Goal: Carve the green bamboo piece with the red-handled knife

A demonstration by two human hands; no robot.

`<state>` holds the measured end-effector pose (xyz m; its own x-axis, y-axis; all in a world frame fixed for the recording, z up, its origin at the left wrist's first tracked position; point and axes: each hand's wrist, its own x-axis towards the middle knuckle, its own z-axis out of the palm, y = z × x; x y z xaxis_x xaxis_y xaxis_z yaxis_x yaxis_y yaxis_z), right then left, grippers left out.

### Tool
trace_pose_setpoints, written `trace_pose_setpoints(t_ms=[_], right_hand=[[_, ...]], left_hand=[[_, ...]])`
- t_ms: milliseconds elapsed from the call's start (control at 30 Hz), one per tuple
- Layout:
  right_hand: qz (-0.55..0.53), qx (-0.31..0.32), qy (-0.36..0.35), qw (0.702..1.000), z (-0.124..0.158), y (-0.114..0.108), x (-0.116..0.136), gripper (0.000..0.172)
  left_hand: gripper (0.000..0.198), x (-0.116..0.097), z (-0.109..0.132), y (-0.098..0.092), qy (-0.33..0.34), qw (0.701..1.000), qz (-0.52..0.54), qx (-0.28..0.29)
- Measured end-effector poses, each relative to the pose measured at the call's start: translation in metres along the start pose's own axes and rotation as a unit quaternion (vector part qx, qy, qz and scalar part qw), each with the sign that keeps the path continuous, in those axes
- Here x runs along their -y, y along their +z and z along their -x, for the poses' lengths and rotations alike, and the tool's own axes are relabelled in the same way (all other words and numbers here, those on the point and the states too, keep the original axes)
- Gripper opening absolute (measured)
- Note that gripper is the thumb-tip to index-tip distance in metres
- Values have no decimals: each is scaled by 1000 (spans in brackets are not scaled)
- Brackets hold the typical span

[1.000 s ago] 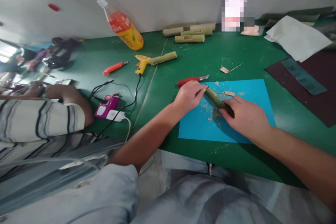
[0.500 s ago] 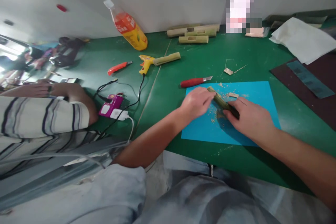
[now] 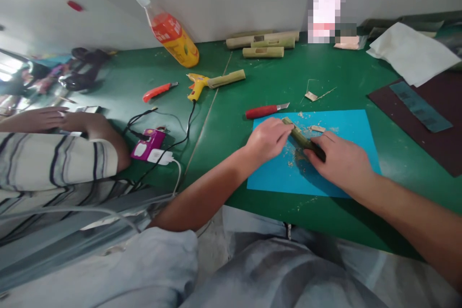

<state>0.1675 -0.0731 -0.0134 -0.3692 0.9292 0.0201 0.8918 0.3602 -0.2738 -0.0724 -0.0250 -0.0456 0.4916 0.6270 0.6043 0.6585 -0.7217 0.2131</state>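
A green bamboo tube [image 3: 300, 138] slants over a blue sheet [image 3: 346, 173] on the table. Its lower end is wrapped by my right hand [image 3: 341, 159], fingers closed around it. My left hand [image 3: 267, 140] is closed at the tube's upper end, fingertips pressed on it. Pale shavings [image 3: 290, 163] and a small wood chip [image 3: 317, 129] are scattered on the sheet about the tube. Just beyond my left hand lies a red-handled knife [image 3: 265, 111], its blade pointing right.
A yellow glue gun [image 3: 198, 86] touches another bamboo piece [image 3: 228, 79]. Behind are cut bamboo tubes [image 3: 263, 52] and a drink bottle [image 3: 175, 41]. An orange cutter [image 3: 159, 92] and purple power strip [image 3: 147, 144] are leftward, near a person in a striped shirt [image 3: 72, 161]. White paper [image 3: 411, 53] lies right.
The whole view has shifted slightly, so things sit a little further left. Both hands keep almost the same hold on the bamboo tube.
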Motion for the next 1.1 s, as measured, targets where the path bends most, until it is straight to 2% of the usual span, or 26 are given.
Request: trace_pose_setpoints(t_ms=[100,233,333,500,600,667,767,900,1000,1100], right_hand=[[-4,-8,1,1000,0,0,0,29],[3,2,-7,1000,1,0,1,29],[1,-2,0,1000,0,0,1,29],[6,5,1,1000,0,1,1,30],[3,1,2,1000,0,1,1,30],[7,0,-1,1000,0,1,1,29],[4,4,-5,1000,0,0,2,29],[9,-5,-8,1000,0,2,2,30],[14,-1,-15,1000,0,2,2,30],[10,1,-15,1000,0,1,2,28]], left_hand=[[23,-1,-1,-1,-9,1000,-14,-13],[24,-6,0,-3,-10,1000,4,11],[25,-12,-1,-4,-28,1000,-2,-6],[27,-25,-1,-1,26,998,37,31],[25,-27,-2,-2,1,1000,20,1],[26,-29,-2,-2,9,1000,17,14],[27,-28,-2,-3,33,998,40,44],[28,-24,-2,-3,-21,999,11,25],[28,-25,0,-3,1,998,45,51],[24,-24,0,-4,-12,999,44,20]])
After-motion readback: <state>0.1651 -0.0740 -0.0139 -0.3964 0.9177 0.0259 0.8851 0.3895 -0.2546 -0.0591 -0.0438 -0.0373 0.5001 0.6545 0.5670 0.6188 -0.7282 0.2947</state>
